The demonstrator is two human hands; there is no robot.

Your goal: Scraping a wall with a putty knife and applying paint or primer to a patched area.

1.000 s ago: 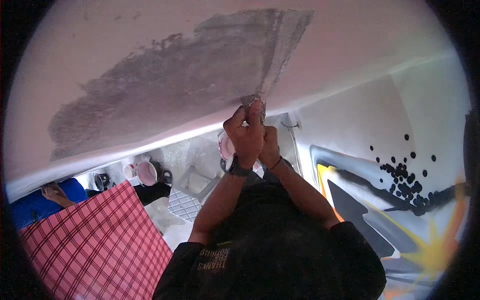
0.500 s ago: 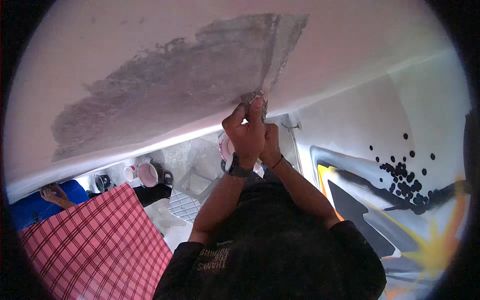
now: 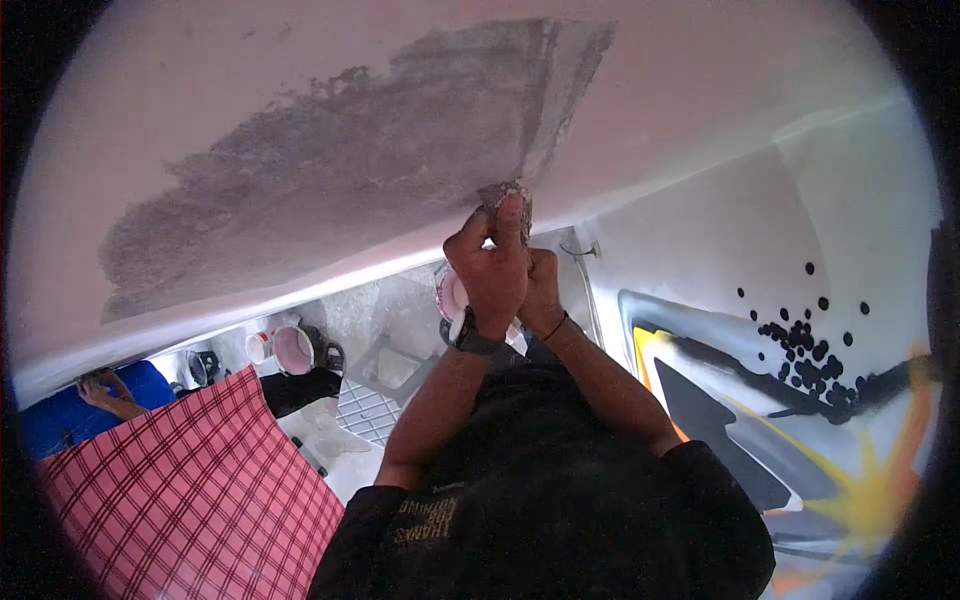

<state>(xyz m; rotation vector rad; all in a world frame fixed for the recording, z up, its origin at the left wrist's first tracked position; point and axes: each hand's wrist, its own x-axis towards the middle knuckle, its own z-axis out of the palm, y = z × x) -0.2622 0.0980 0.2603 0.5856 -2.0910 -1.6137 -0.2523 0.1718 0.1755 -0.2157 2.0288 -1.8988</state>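
My left hand [image 3: 490,275], with a dark watch at the wrist, is closed with its thumb pressed on a small flat tool crusted with grey plaster [image 3: 503,190], which looks like a putty knife. Close behind it, my right hand [image 3: 543,290] wears a thin dark band and is closed against the lower part of that grip. Its fingers are mostly hidden, so what it grips cannot be made out. The tool's upper end meets or nearly meets the pale wall [image 3: 690,110], at the lower right of a wide grey plaster patch [image 3: 330,170].
At lower left spreads a red checked sheet [image 3: 190,480]; beyond it another person's hand [image 3: 110,393] rests by a blue object [image 3: 150,380]. Buckets [image 3: 293,350], a grey stool-like frame [image 3: 388,368] and a white grid [image 3: 368,413] stand below. A painted wall [image 3: 720,420] rises at right.
Both hands and the tool hold nearly the same spot against the wall. The red checked sheet's right edge has bent and shifted left, uncovering more floor.
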